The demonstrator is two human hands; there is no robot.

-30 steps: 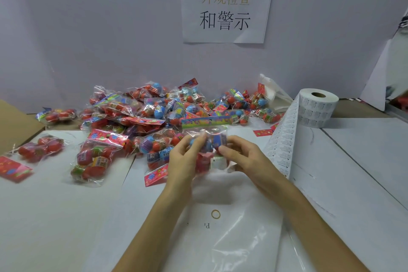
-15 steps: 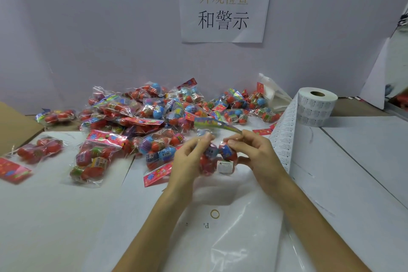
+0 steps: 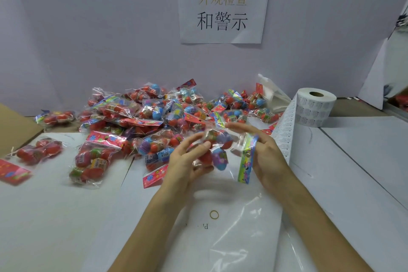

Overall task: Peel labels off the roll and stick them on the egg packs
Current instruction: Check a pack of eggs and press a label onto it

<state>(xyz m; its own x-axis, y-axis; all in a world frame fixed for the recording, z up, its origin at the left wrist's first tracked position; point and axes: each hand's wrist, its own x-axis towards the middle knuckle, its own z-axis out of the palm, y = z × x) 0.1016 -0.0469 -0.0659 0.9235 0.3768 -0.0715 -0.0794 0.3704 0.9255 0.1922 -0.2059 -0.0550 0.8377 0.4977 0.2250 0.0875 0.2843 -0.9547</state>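
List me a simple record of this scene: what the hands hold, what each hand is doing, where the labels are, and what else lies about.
held thing: egg pack, lifted between both hands
left hand: grips the pack
right hand: at the pack's card end; grip too blurred to tell
label roll: upright on the right, its strip hanging toward the hands
other packs: piled behind the hands
wall sign: printed paper above the pile
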